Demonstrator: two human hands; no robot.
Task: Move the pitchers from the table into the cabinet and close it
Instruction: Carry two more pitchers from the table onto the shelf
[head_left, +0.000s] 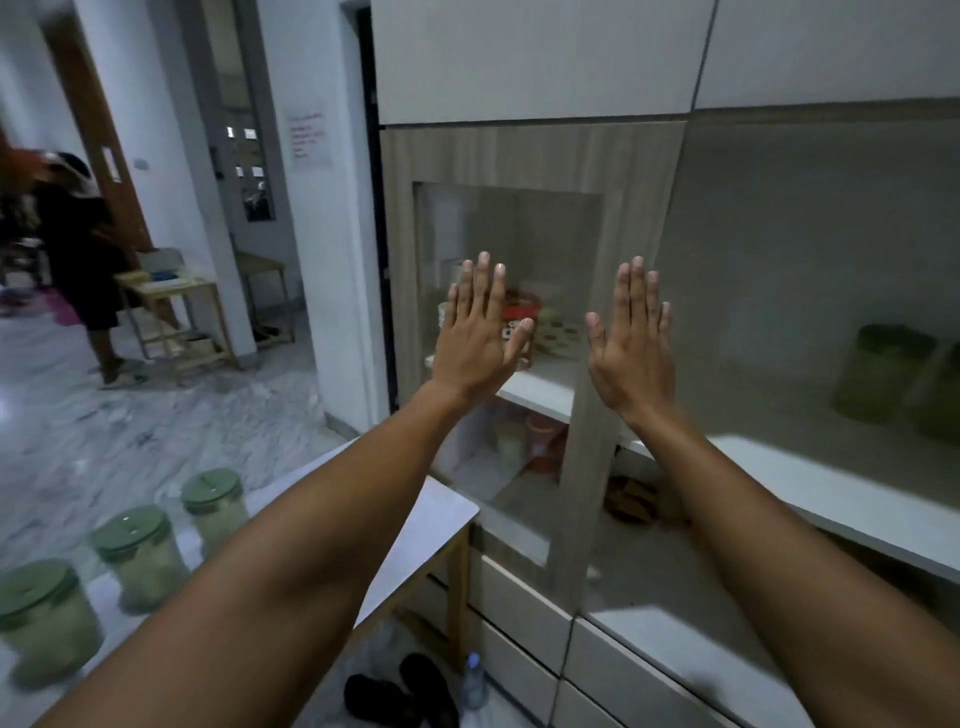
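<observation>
Three clear pitchers with green lids stand in a row on the white table (441, 514) at lower left: a near pitcher (44, 618), a middle pitcher (137, 556) and a far pitcher (215, 501). Two more green pitchers (883, 371) stand blurred on the white shelf (831, 499) in the cabinet's right part. My left hand (478, 332) is raised flat and empty in front of the glass-paned cabinet door (592, 493). My right hand (631, 338) is raised the same way beside the door's right stile. Whether either hand touches the door I cannot tell.
Behind the glass sit a red-labelled jar (519, 317) and other containers on two shelves. White drawers (519, 608) lie below the cabinet. Dark sandals (400, 691) and a small bottle (474, 680) lie on the floor under the table. A person (78, 260) stands far left by a wooden table.
</observation>
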